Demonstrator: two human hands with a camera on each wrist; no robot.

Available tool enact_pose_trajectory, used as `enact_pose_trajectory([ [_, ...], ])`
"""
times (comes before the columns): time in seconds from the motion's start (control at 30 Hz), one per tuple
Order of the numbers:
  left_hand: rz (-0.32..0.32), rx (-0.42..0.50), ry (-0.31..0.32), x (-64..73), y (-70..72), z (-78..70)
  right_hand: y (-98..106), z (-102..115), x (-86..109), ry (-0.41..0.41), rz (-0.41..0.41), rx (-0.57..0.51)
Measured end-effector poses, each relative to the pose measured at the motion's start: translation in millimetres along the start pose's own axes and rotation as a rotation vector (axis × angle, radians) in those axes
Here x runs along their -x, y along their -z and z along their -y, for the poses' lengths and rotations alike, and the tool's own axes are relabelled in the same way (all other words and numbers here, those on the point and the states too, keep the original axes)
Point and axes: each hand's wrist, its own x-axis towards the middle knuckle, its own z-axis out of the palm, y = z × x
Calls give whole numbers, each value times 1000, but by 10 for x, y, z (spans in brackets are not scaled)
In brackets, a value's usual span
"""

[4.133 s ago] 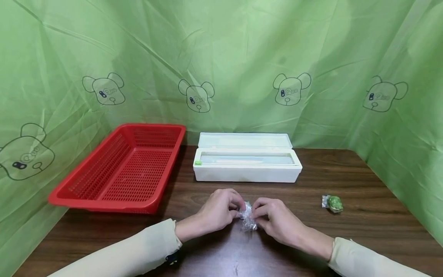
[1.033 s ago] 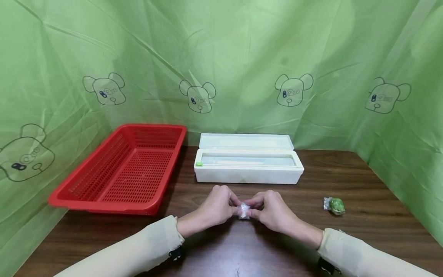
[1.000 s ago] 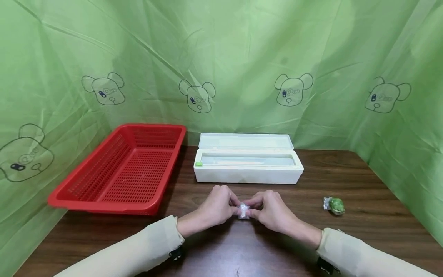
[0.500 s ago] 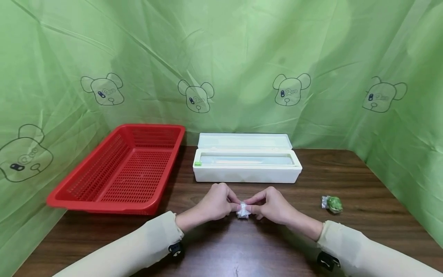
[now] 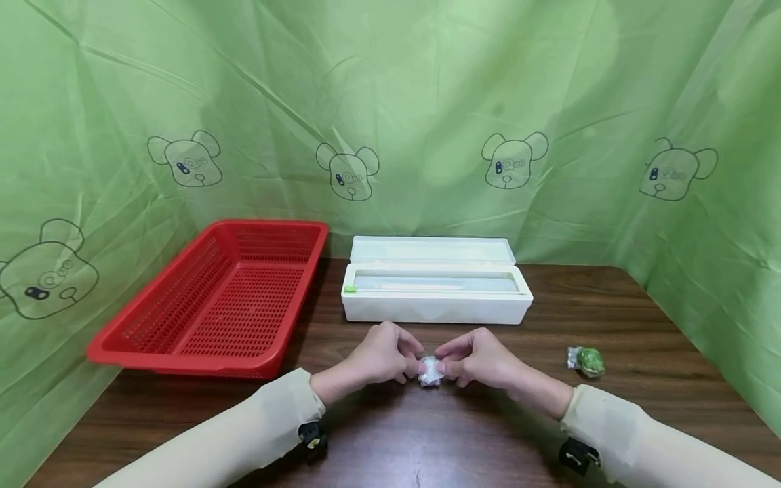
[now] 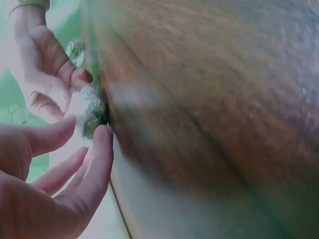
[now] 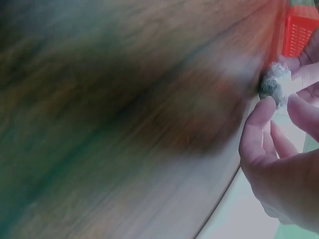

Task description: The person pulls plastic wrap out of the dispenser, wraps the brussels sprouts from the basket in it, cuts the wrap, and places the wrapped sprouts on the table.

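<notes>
On the table in front of me lies a small green vegetable piece wrapped in cling film (image 5: 430, 371), the film crumpled on top. Dark green shows through it in the left wrist view. My left hand (image 5: 381, 356) holds it from the left, thumb against the film and index finger a little raised. From the other side my right hand (image 5: 485, 359) holds it in the same way, its thumb touching the film. In the right wrist view the wrapped piece (image 7: 274, 84) sits by the right fingertips. A second wrapped green piece (image 5: 590, 362) lies to the right, apart from both hands.
A white cling film dispenser (image 5: 436, 308) with its lid raised and a green slider stands behind the hands. At the left is a red perforated basket (image 5: 268, 359). Green printed cloth (image 5: 427, 81) encloses the back and sides of the wooden table (image 5: 610, 305).
The loose film seen four seconds ago is gathered into a compact lump. Since half a second ago, both index fingers have lifted slightly from it. The box, basket and second piece stay put.
</notes>
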Motion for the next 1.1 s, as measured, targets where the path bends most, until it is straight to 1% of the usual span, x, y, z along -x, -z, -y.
enact_pose_trajectory([
  [0.13,59,66,104,4,20,-1,14,-17,-8,-37,32,15],
  [0.2,88,91,134,-1,28,-8,18,-24,-12,-36,43,22],
  [0.27,100,121,144,-6,32,-17,23,-29,-14,-19,45,22],
  [0.33,102,157,135,-8,34,-29,29,-25,-11,12,35,25],
  [0.4,85,193,112,-7,27,-42,35,-19,-7,39,16,6],
  [0.5,40,234,75,-9,3,-62,49,10,11,72,-27,-32],
  [0.6,-6,246,30,-20,-28,-73,70,37,31,92,-66,-45],
  [0.67,-30,217,-7,-26,-48,-69,78,39,36,107,-92,-11],
  [0.7,-43,188,-27,-28,-56,-65,81,36,36,113,-104,2],
  [0.77,-68,107,-63,-25,-74,-57,77,17,28,128,-124,34],
  [0.8,-83,52,-79,-23,-83,-51,74,7,26,136,-130,49],
  [0.83,-100,-3,-92,-19,-94,-44,69,-3,26,143,-136,63],
  [0.9,-117,-79,-109,-13,-113,-28,63,-18,28,161,-143,96],
  [0.97,-118,-115,-120,-8,-126,-14,55,-27,38,175,-141,125],
  [1.1,-96,-115,-126,-10,-134,-5,53,-43,56,186,-131,163],
])
